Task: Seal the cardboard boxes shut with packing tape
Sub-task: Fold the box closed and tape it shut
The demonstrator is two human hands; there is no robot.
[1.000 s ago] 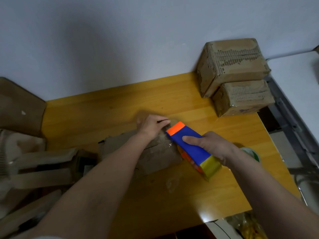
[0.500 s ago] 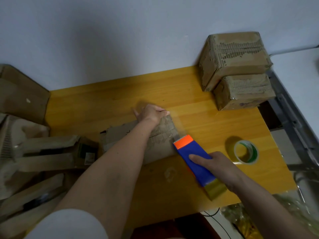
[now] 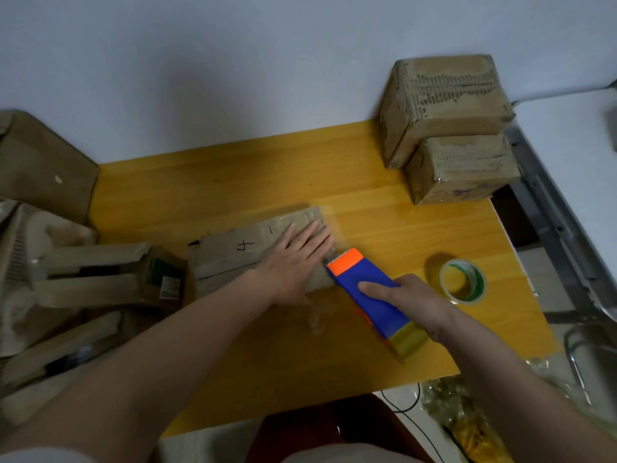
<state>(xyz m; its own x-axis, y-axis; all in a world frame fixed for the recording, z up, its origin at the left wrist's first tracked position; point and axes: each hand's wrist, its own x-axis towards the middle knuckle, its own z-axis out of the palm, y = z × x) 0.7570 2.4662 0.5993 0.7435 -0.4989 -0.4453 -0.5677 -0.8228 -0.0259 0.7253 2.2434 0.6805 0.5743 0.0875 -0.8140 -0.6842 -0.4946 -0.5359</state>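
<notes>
Mid-frame on the counter point(image 3: 233, 168), our left hand point(image 3: 293, 259) lies flat and open on the cardboard box point(image 3: 233, 259); our right hand point(image 3: 407, 302) grips the tape dispenser point(image 3: 370, 295). Pulling unevenly, we could wrinkle or mis-cut the tape.

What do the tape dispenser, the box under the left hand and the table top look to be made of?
Tape dispenser: likely smooth moulded plastic, in flat blue, orange and yellow blocks.
Box: brown cardboard, matte and scuffed, with a handwritten mark; a glossy clear film, probably tape, shines at its right end.
Table top: wood or wood-look laminate, showing grain lines and a glossy sheen; which one cannot be told.
</notes>
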